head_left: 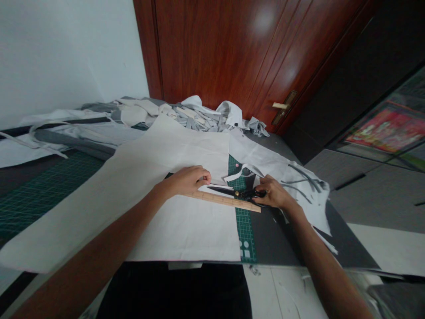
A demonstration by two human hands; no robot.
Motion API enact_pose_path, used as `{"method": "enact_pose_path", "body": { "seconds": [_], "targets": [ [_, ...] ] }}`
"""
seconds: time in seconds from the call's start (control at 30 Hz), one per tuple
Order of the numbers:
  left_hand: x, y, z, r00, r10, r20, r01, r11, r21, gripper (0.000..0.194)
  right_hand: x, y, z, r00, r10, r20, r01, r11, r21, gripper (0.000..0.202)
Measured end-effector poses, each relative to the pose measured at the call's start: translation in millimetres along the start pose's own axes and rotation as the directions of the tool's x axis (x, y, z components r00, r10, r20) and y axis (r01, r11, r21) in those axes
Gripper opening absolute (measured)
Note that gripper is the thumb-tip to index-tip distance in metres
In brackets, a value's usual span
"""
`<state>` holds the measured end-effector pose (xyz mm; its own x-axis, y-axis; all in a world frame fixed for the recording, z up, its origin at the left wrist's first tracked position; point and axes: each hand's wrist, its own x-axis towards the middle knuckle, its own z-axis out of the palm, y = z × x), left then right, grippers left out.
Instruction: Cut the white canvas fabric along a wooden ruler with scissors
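Two bare hands are in view over a dark surface [275,239]; clock positions are taken from the pivot of the black scissors [237,193]. The right hand [270,190], at 3 o'clock, has its fingers around the scissors' handles. The blades point to 9 o'clock, with the tips near the left hand [192,179]. How far the blades are parted cannot be determined.

The left hand is at 10 o'clock, fingers curled and thumb near the forefinger, over the cream fabric [192,235]. Whether it grips any cloth cannot be determined. The fabric extends broadly from 7 to 11 o'clock, partly covering a green cutting mat [245,226], exposed at 6 o'clock.

A wooden ruler [229,202] lies just below the scissors, slanting from 9 to 4 o'clock; its nearer end extends past the fabric edge onto the mat. A narrow white strip [237,173] curls at 12 o'clock. White cloth [265,157] with loose grey strips [307,175] spreads from 1 to 3 o'clock. Heaped offcuts [206,116] are noted at 11 o'clock, below a reddish-brown door [215,48].
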<state>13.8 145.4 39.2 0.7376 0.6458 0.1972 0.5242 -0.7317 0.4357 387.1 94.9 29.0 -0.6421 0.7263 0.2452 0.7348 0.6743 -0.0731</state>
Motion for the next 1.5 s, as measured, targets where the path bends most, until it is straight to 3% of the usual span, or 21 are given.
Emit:
{"method": "enact_pose_path", "body": {
  "seconds": [0.33, 0.63, 0.9, 1.2, 1.5],
  "targets": [
    [0, 1, 0.1, 1.0, -0.006, -0.005, 0.006, 1.0, 0.009, 0.017, -2, 1, 0, 1.0, 0.009, -0.01, -0.009, 1.0, 0.025, 0.032],
    [-1, -1, 0.4, 1.0, -0.016, -0.011, 0.016, 1.0, 0.007, 0.016, -2, -5, -7, 0.992, 0.102, 0.08, -0.103, 0.995, 0.009, 0.025],
    [-1, -10, -3.4, 0.993, -0.076, 0.096, 0.085, 0.991, -0.099, 0.016, 0, -10, -11, 0.984, 0.14, 0.112, -0.138, 0.99, -0.022, 0.026],
    [-8, -15, -15.2, 0.989, -0.089, 0.116, 0.103, 0.986, -0.128, 0.017, -4, -5, -9, 0.973, 0.181, 0.143, -0.186, 0.982, 0.019, 0.021],
    [-9, -9, -16.1, 0.988, -0.098, 0.121, 0.111, 0.988, -0.108, 0.013, 1, -6, -9, 0.96, 0.213, 0.184, -0.223, 0.974, 0.034, 0.022]
  ]
}}
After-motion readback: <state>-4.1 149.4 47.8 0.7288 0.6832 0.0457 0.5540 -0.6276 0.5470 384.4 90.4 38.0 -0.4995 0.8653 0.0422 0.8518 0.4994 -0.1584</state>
